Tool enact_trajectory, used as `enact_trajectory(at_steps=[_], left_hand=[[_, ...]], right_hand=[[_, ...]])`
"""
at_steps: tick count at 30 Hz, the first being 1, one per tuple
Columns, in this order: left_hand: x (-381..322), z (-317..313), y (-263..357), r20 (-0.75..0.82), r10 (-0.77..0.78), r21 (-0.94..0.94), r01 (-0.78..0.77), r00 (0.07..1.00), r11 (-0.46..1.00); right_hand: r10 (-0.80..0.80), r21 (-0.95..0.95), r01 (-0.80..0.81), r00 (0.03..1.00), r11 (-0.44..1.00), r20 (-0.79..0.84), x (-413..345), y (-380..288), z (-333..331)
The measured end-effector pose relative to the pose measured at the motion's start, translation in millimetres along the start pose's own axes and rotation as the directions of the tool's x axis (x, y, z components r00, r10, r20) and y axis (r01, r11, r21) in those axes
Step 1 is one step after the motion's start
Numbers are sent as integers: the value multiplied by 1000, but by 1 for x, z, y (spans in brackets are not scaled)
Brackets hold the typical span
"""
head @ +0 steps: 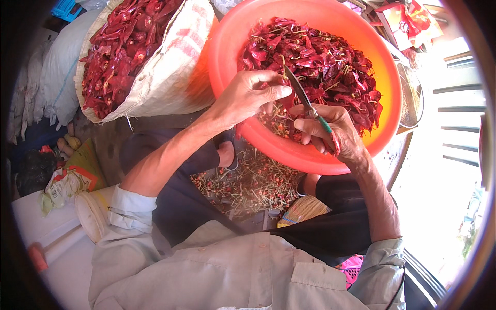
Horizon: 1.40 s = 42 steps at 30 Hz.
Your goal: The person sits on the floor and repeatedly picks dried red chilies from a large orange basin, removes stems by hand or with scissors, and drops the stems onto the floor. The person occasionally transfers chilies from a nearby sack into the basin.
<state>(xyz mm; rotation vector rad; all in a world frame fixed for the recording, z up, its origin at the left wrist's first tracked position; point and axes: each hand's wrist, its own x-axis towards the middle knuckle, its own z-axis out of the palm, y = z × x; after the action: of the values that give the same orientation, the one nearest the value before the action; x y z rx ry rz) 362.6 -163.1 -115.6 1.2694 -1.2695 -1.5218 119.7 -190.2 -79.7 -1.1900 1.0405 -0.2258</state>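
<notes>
My left hand (255,93) pinches a dried red chili pepper (287,99) between thumb and fingers, its pale stem pointing up. Around the handles of a pair of scissors (300,91), partly wrapped in green and red, my right hand (329,130) is closed. The dark blades lie beside the stem; whether they touch it I cannot tell. Both hands are over the near part of a large red-orange plastic basin (228,50), which holds a heap of dried red chilies (314,62) with stems.
An open woven sack (182,73) of dried chilies leans left of the basin. Cut stems (252,186) litter the floor between my feet, with a straw broom (304,211) close by. A white plastic bucket (91,213) lies at the left, and a round container (409,97) stands right of the basin.
</notes>
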Motion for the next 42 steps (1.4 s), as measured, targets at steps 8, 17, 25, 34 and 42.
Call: enact_trajectory(at_steps=[8,17,25,34,42], left_hand=[[2,-14,-11,86,47,-230,-26,995,973],[-3,-12,-9,256,-116,-454,225,960,862],[1,-16,-1,37,9,211,-17,999,977],[0,-1,-2,-64,240,417,-192,969,888],[0,-5,-7,-68,172,476,-119,983,871]], right_hand=[[-86,-24,85,995,996,-59,3,3,-3],[-97,-65,95,995,993,-28,-1,8,1],[-187,-218,147,967,965,-174,2,11,-3],[-375,-559,175,888,811,-266,2,22,5],[-312,-480,163,917,862,-249,-2,19,10]])
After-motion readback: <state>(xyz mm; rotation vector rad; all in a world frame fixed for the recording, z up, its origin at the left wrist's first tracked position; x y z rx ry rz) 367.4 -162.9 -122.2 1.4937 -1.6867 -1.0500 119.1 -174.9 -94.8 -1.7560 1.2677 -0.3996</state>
